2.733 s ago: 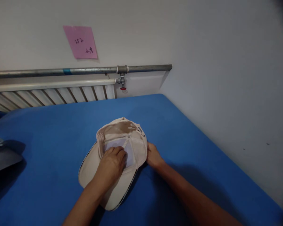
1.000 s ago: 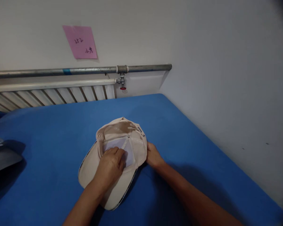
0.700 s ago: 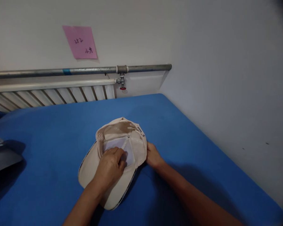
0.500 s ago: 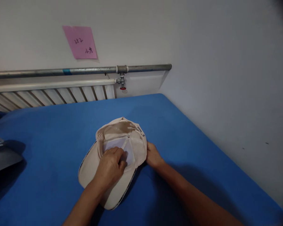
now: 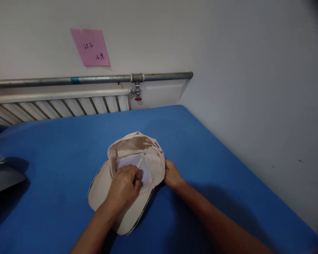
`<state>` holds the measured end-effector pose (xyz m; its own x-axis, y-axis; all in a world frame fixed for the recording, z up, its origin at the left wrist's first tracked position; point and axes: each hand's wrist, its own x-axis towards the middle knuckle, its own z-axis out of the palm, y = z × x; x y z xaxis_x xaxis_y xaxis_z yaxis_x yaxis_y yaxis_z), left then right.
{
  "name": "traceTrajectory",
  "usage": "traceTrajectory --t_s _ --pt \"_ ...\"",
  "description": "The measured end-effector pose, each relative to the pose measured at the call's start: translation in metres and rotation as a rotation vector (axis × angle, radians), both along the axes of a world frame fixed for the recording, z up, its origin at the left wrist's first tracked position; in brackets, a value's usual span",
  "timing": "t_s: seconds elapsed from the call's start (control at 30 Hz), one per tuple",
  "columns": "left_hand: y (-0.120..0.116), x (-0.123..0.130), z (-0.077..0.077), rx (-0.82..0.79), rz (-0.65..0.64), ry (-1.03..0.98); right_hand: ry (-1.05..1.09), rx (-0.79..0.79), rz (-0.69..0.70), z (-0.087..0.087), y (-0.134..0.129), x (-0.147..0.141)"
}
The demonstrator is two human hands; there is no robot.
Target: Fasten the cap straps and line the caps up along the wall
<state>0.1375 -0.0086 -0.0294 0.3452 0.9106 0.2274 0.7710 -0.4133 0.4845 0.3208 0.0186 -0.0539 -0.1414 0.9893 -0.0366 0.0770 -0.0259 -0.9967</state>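
A beige baseball cap (image 5: 156, 165) is tilted with its inside facing me, and its dark-edged brim (image 5: 99, 197) points toward the lower left. Reaching over the brim, my left hand (image 5: 124, 185) has its fingers curled against the pale lining inside the crown; the fingertips are partly hidden. My right hand (image 5: 172, 173) grips the crown from outside on its right side, with most of its fingers out of sight behind the fabric. A back strap with a small buckle shows at the crown's upper right edge.
Blue fabric (image 5: 69, 141) covers the surface under the cap. A grey cap-like item (image 5: 4, 176) lies at the left edge. Behind are a white radiator (image 5: 69, 106), a metal pipe (image 5: 100, 79) with a red-handled valve (image 5: 138, 99), and a pink note (image 5: 91, 49). A wall borders the right side.
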Motion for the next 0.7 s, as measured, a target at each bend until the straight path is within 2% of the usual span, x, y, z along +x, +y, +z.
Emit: traceTrajectory --t_s 0.5,0.7 --pt "0.0003 0.0005 0.0008 -0.022 -0.001 0.009 0.027 -0.001 0.001 0.0019 -0.0003 -0.0001" --pt "0.0021 -0.0002 -0.0032 0.010 0.001 0.013 0.048 0.006 0.004 -0.0008 0.0013 -0.0006"
